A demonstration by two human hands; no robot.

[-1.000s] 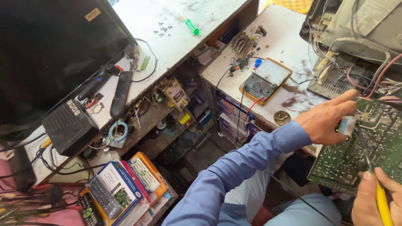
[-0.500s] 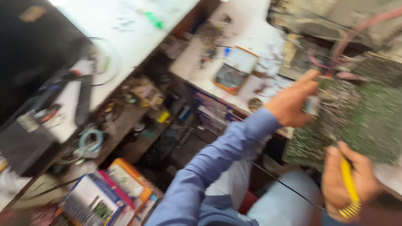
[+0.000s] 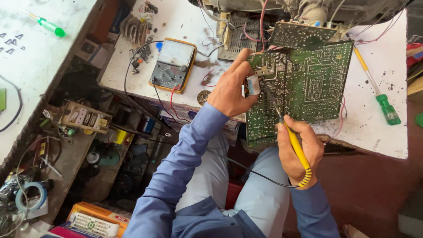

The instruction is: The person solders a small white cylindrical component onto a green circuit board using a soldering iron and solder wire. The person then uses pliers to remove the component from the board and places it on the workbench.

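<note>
Left hand point(image 3: 231, 92) pinches the circuit board point(image 3: 304, 88) edge; right hand point(image 3: 299, 152) grips the soldering iron point(image 3: 291, 136)—keep the board steady, tip on one joint.

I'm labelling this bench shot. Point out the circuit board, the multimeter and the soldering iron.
circuit board point(image 3: 308, 83): head view, green solder side.
multimeter point(image 3: 173, 65): head view, dial face.
soldering iron point(image 3: 296, 145): head view, yellow handle.

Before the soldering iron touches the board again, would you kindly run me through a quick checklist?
1. Left hand steadies the green circuit board at its edge: ok.
2. Right hand grips the yellow soldering iron by its handle: ok.
3. Iron tip on the right joint: cannot tell.
4. Iron's black cord clear of the board: ok.
5. Board fully supported: not ok, it overhangs the white table.
</note>
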